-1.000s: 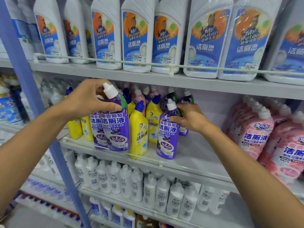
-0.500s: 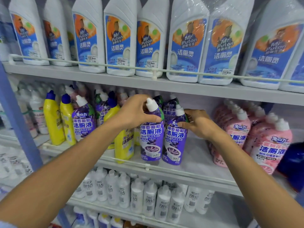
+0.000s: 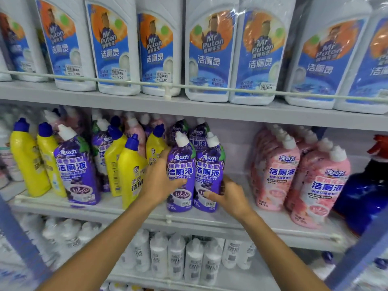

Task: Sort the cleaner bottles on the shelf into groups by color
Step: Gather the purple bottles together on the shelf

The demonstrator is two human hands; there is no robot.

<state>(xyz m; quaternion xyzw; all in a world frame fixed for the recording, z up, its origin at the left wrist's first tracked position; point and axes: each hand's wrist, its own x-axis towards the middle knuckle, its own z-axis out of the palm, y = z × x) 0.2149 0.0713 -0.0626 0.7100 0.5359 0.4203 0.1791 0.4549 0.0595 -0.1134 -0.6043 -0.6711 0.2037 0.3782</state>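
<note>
The white bottles (image 3: 210,55) read "Mr Puton" and "洁厕灵"; their price stickers (image 3: 119,72) say "5.00". The purple bottles (image 3: 181,171) read "爆香葡萄 洁厕液", and the pink bottles (image 3: 281,175) "洁厕液".

A bare stretch of the middle shelf (image 3: 270,222) lay open between the pair of purple bottles (image 3: 181,164) and the pink bottles (image 3: 279,171); the right hand (image 3: 231,196) took up its left part. Left of the pair, yellow bottles (image 3: 130,171) stood packed close, and the left hand (image 3: 157,181) filled the narrow gap there. The upper shelf (image 3: 210,110) roofed the space, near the caps of the back rows. A low rail (image 3: 231,224) ran along the front edge.
</note>
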